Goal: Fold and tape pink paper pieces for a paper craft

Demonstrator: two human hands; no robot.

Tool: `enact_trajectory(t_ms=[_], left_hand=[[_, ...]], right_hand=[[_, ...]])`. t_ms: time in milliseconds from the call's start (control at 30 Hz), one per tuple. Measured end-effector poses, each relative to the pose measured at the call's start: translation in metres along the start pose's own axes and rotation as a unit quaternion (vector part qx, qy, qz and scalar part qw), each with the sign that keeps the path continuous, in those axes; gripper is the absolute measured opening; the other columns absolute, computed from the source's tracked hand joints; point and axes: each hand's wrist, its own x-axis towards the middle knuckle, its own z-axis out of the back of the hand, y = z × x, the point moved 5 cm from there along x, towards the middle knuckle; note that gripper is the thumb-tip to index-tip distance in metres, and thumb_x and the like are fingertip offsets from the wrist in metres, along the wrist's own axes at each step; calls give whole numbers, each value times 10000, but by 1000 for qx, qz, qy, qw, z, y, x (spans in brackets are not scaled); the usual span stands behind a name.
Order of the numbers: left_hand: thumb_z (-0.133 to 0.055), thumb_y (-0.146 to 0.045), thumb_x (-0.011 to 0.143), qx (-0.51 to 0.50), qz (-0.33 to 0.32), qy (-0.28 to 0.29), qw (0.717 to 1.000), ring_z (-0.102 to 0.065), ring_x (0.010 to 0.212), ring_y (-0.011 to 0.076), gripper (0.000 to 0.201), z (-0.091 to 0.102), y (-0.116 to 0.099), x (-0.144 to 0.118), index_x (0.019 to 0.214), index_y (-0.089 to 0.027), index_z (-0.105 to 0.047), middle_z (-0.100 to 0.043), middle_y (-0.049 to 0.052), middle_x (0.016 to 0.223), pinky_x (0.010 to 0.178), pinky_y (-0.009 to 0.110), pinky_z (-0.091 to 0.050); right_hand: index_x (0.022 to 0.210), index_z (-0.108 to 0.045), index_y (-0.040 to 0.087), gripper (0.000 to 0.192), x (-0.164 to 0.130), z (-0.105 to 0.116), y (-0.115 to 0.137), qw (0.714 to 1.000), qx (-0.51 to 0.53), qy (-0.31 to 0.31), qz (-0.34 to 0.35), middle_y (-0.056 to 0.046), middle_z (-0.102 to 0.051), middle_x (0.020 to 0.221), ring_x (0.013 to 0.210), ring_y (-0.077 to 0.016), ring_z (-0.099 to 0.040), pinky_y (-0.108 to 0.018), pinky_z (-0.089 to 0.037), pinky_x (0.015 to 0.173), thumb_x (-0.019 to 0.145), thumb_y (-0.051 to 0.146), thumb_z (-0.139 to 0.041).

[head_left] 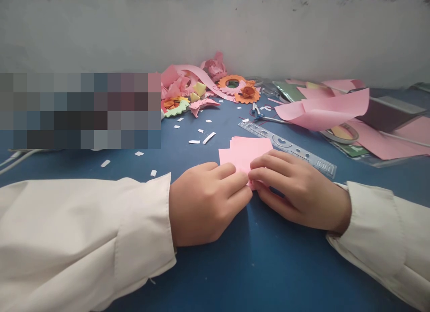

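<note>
Several pink paper pieces (247,153) lie overlapped on the blue table (268,262), their edges slightly offset. My left hand (211,200) is closed at their near left edge, fingers curled onto the paper. From the other side my right hand (295,186) pinches the near right edge, its fingertips meeting those of the left. What lies right under the fingertips is partly hidden. Just beyond my right hand, a clear plastic ruler (289,146) lies slantwise on the table.
Small white paper scraps (208,138) dot the table. Pink, orange and green paper craft pieces (248,94) are heaped near the wall. Blue-handled scissors (258,112), a tape roll (342,133) and a curled pink sheet (325,110) lie back right. The left back is blurred out.
</note>
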Motion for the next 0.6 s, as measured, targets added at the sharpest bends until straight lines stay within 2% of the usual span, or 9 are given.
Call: enact_trajectory(t_ms=[600], left_hand=[[-380, -103, 899, -5, 1, 3, 1000, -564, 825, 204, 223, 0, 1, 0, 950, -80, -596, -625, 92, 893, 678, 331, -486]], right_hand=[[907, -530, 155, 95, 1, 1, 0, 1000, -5, -2, 4, -94, -603, 898, 796, -171, -525, -347, -485, 698, 876, 124, -446]])
